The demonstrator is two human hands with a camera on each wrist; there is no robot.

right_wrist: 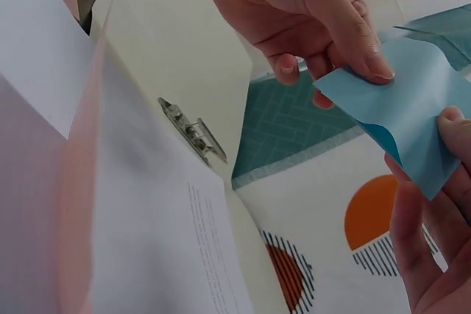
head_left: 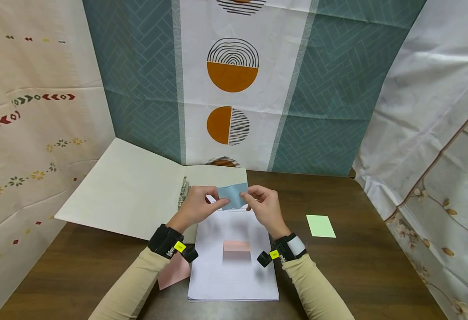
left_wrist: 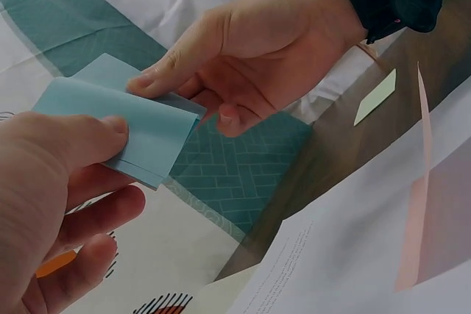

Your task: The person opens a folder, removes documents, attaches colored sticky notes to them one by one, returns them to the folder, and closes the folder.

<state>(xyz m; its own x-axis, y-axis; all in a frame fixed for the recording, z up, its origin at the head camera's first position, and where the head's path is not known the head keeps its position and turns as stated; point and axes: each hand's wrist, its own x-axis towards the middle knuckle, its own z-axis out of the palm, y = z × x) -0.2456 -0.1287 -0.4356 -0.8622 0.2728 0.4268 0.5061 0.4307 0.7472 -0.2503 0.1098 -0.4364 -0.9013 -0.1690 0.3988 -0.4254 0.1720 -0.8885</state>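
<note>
A blue sticky note (head_left: pixel 233 196) is held up above the far end of a paper stack (head_left: pixel 210 271). My left hand (head_left: pixel 197 205) pinches its left side between thumb and fingers. On the opposite side, my right hand (head_left: pixel 266 207) pinches it the same way. In the left wrist view the blue note (left_wrist: pixel 151 126) shows two overlapping layers with a fold along the top. From the right wrist view, the sheet (right_wrist: pixel 401 101) looks curved, with one lower edge curling up. A pink sticky note (head_left: pixel 236 246) stands partly raised on the top page below the hands.
An open white binder (head_left: pixel 138 191) with a metal clip (head_left: pixel 183 193) lies behind and left of the papers. A green sticky note (head_left: pixel 321 226) is on the wooden table (head_left: pixel 378 266) at right. Another pink sheet (head_left: pixel 174 271) lies under my left wrist. Patterned cloths hang around the table.
</note>
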